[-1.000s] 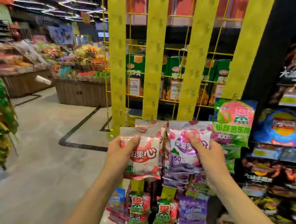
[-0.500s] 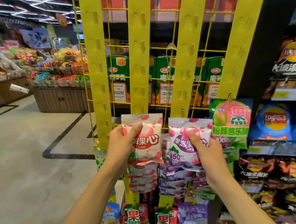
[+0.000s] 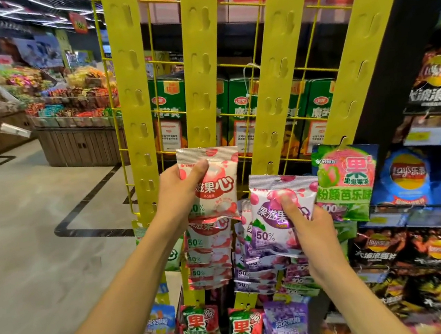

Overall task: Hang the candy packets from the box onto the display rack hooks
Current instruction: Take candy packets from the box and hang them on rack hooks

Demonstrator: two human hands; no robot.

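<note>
My left hand (image 3: 180,189) grips a white and red candy packet (image 3: 216,187), held up against the second yellow hanging strip (image 3: 200,65) of the wire display rack. My right hand (image 3: 308,228) pinches a purple and pink candy packet (image 3: 272,210) lower down, in front of the third yellow strip (image 3: 272,76). Below both packets, several like packets (image 3: 211,255) hang in stacks on the strips. A green and pink packet (image 3: 347,181) hangs on the fourth strip to the right. The box is out of view.
A yellow wire grid (image 3: 237,66) backs the strips, with green cartons (image 3: 170,111) behind it. Black shelves with chip bags (image 3: 411,175) stand at the right. Open floor (image 3: 42,246) lies to the left, with wooden produce stands (image 3: 81,143) beyond.
My left hand has raised its white and red packet higher against the second strip. My right hand stays at about the same height with the purple packet. The view has moved closer.
</note>
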